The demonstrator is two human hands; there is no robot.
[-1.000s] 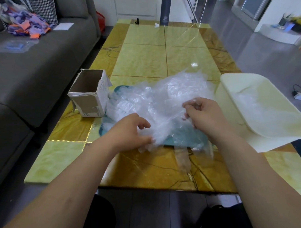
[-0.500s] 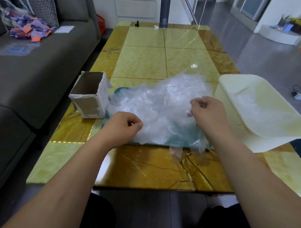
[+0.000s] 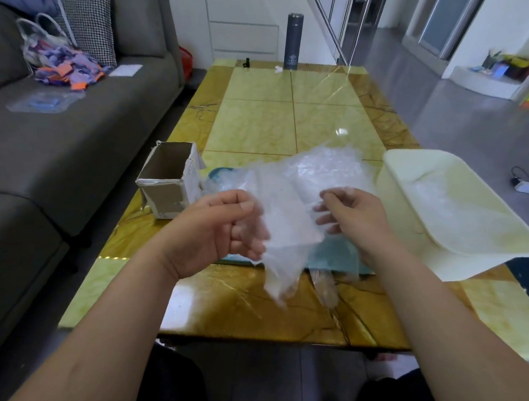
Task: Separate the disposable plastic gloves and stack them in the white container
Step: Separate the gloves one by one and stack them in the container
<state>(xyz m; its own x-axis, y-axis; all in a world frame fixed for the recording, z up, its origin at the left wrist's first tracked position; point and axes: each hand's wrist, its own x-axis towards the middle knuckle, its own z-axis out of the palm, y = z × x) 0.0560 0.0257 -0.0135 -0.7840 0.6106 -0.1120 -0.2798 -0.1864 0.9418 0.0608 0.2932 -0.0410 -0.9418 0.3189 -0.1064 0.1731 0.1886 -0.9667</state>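
Observation:
A clear plastic glove (image 3: 283, 229) hangs in the air between my hands, its lower end drooping over the table's near edge. My left hand (image 3: 219, 232) pinches its left edge with curled fingers. My right hand (image 3: 352, 212) pinches its right edge. Behind them a heap of crumpled clear gloves (image 3: 322, 168) lies on a teal tray (image 3: 340, 254). The white container (image 3: 455, 211) stands at the right, tilted over the table's edge, with a few clear gloves inside.
An open cardboard box (image 3: 168, 179) stands left of the heap. The yellow marble table (image 3: 284, 115) carries a dark flask (image 3: 293, 41) at its far end. A grey sofa (image 3: 60, 132) runs along the left with a bag of coloured scraps (image 3: 63, 66).
Both hands have risen off the heap, lifting one glove out and spreading it between them. The camera view has tilted up a little.

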